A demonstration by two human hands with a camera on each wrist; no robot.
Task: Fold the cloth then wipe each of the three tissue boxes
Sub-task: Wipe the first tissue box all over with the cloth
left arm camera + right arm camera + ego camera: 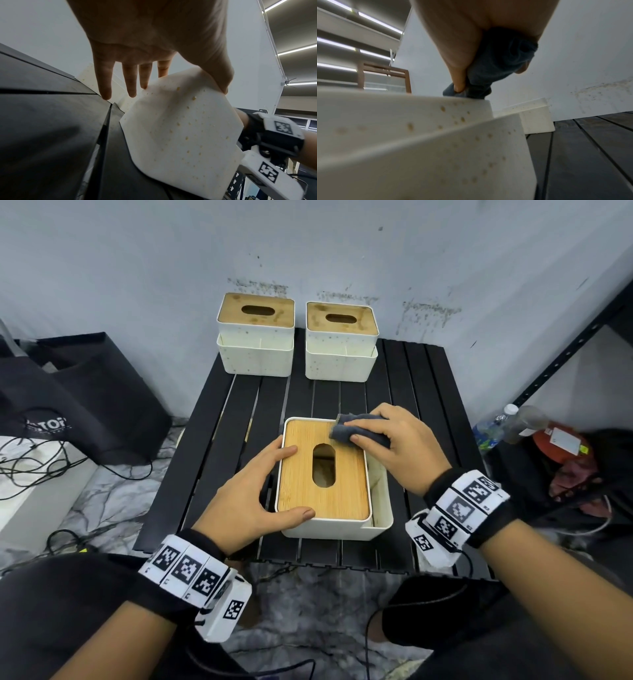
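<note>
Three white tissue boxes with bamboo lids stand on a black slatted table point(428, 405). Two of them point(256, 337) point(342, 344) sit side by side at the far edge. The third box point(325, 474) is close to me. My right hand point(387, 440) grips a folded dark grey cloth point(340, 429) and presses it on the far right corner of that lid. In the right wrist view the cloth point(496, 60) is bunched in the fingers above the box rim point(419, 142). My left hand point(263, 487) rests against the box's left side, fingers straight point(132, 81), thumb on the near edge.
The wall rises directly behind the two far boxes. A black bag point(85, 405) and loose cables point(34, 460) lie on the floor to the left. Bottles point(496, 426) and a black shelf frame point(565, 350) stand to the right. Bare slats lie between the near and far boxes.
</note>
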